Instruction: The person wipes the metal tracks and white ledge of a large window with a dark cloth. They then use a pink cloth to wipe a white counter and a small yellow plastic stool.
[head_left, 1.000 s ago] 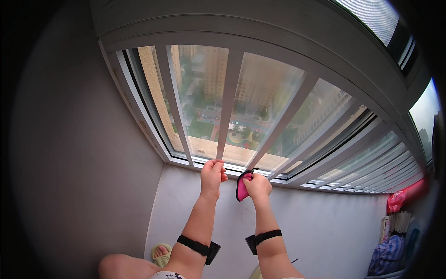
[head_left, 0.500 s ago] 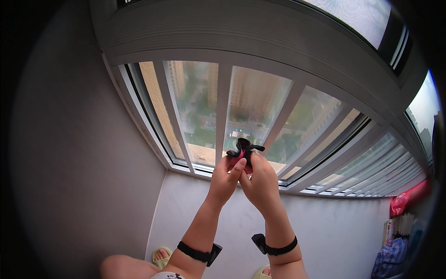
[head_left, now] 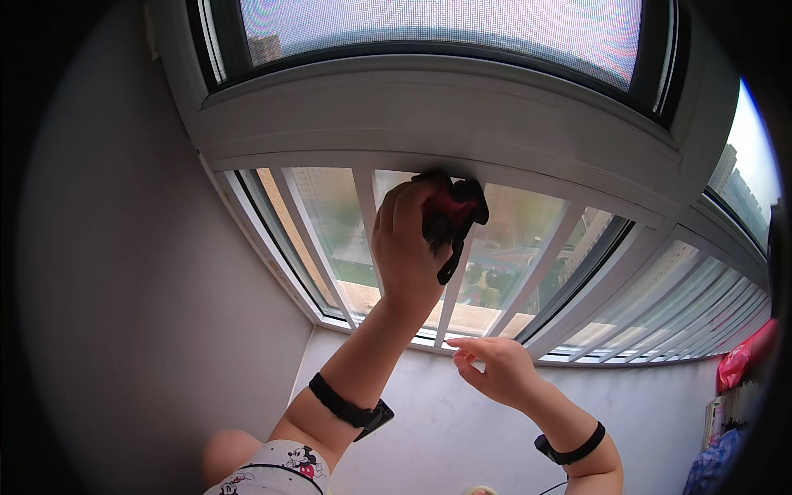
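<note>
1. I watch through the left fisheye of a pair worn side by side on the person's head.
2. It faces down and forward, with the left hand (head_left: 408,243) nearer the lens than the right hand (head_left: 499,371).
3. My wide view bends from the left wall (head_left: 140,289) to the far window (head_left: 445,33) and near floor (head_left: 412,421).

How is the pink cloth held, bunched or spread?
Bunched: the pink cloth is crumpled in the left hand, its black edging bent and twisted.

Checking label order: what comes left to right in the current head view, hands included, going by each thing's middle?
Grey wall → left armband → left hand → pink-and-black cloth → right hand → right armband → pink bag
</note>
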Available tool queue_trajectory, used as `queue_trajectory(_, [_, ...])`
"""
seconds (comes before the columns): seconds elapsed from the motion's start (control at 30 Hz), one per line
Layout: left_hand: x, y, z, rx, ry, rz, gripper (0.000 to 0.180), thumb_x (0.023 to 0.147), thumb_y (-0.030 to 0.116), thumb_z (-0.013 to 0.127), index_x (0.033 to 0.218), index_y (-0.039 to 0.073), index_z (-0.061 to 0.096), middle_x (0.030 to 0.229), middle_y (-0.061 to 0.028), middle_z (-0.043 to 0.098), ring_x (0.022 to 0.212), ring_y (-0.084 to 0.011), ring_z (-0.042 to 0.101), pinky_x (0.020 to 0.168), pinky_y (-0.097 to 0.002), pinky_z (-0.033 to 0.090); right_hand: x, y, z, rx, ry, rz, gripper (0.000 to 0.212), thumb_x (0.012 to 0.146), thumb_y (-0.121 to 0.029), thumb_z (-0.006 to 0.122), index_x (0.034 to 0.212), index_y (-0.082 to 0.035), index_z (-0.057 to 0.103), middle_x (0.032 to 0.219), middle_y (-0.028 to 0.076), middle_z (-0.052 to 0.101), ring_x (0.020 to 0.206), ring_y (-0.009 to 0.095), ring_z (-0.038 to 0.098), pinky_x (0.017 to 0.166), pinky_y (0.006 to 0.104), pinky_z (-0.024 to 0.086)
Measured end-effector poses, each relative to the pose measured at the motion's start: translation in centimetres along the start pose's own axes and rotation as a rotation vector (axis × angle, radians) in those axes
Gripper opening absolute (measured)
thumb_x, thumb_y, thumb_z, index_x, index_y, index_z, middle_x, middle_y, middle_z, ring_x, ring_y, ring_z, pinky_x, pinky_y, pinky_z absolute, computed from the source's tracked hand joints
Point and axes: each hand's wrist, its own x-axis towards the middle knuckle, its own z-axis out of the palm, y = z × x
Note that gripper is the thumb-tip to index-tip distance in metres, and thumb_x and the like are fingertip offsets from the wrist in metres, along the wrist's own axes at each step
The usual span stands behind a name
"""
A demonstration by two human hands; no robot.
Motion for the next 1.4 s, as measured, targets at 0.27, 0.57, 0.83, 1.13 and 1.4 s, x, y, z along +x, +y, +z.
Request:
queue_trajectory(0.27, [-5.0,-1.7,1.5,0.105,-0.045,0.228,0.039,0.062,-0.005,0.061,0.099,0.006,0.062,0.103,-0.0114,0.059,0.093,-0.0335,0.056,0.082,-0.0414,0.048,-4.1,4.3,1.4,0.004,-0.33,0.07,0.023,0.086,-0.017,0.059,0.108,-0.015,0.066,0.085,0.004,0.068,0.075,0.023,0.065,0.066,0.0343,0.051])
queue_trajectory(0.57, [-6.8,-3.7,-0.7,0.226,-0.271,0.362,0.034,0.059,0.0,0.068,0.091,0.011,0.066,0.093,-0.0065,0.055,0.085,-0.0282,0.055,0.072,-0.0374,0.049,-2.6,3.8,0.4,0.087,-0.03,-0.093,0.019,0.083,-0.012,0.063,0.101,-0.013,0.068,0.083,0.004,0.068,0.073,0.022,0.065,0.064,0.032,0.052])
queue_trajectory(0.83, [7.8,1.2,-3.1,0.516,-0.618,0.92,0.015,0.062,0.011,0.067,0.07,0.012,0.054,0.083,-0.0042,0.048,0.07,-0.0191,0.056,0.052,-0.0301,0.05,-0.1,3.3,1.0,0.198,0.031,-0.157,0.014,0.083,-0.012,0.064,0.095,-0.012,0.069,0.083,0.005,0.069,0.073,0.022,0.066,0.064,0.0316,0.052])
queue_trajectory(1.13, [2.9,0.1,-2.4,0.604,-0.33,0.717,0.042,0.066,0.003,0.067,0.107,0.008,0.059,0.101,-0.008,0.049,0.088,-0.0259,0.054,0.072,-0.0345,0.053,-0.5,5.1,3.5,0.239,-0.016,-0.176,0.014,0.081,-0.011,0.061,0.093,-0.011,0.069,0.082,0.004,0.069,0.073,0.022,0.065,0.065,0.0336,0.052])
queue_trajectory(1.4, [-5.4,-4.6,-0.2,0.394,-0.201,0.493,0.04,0.07,0.008,0.068,0.107,0.023,0.068,0.103,-0.0035,0.046,0.091,-0.0232,0.049,0.074,-0.0333,0.049,-2.5,7.3,4.1,0.095,-0.164,-0.001,0.015,0.083,-0.014,0.06,0.095,-0.012,0.069,0.082,0.005,0.068,0.076,0.023,0.065,0.066,0.0337,0.051])
